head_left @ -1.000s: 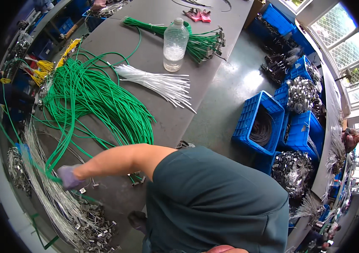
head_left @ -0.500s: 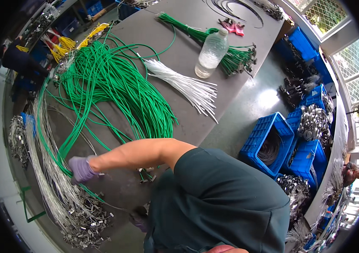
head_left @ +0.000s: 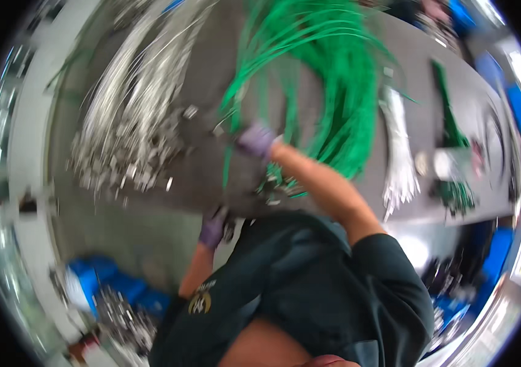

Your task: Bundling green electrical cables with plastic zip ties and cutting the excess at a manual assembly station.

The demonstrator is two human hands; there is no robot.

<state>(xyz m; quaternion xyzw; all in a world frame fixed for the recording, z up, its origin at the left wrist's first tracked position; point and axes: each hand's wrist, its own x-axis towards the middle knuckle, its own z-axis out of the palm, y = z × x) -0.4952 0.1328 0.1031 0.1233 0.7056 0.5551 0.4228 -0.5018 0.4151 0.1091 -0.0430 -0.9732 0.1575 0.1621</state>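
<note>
1. Grey workbench runs across a blurred workshop, with blue crates on the floor below its near edge.
2. Green cables lie in a big looped heap on the bench top, right of centre and spreading to its far side.
3. Right hand, in a purple glove, is on the near edge of that heap. It looks closed around a few strands, but the blur is too strong to be sure.
4. Left hand, also gloved, sits low at the bench edge by some small metal parts. I cannot tell whether it is holding anything.
5. Silver cables with metal end fittings are piled to the left, and a white bundle lies to the right.
6. As I judge them, the green cables are light, springy and smooth-coated, and likely to tangle. A strand is best gripped near its end, then drawn out along its length.
</note>
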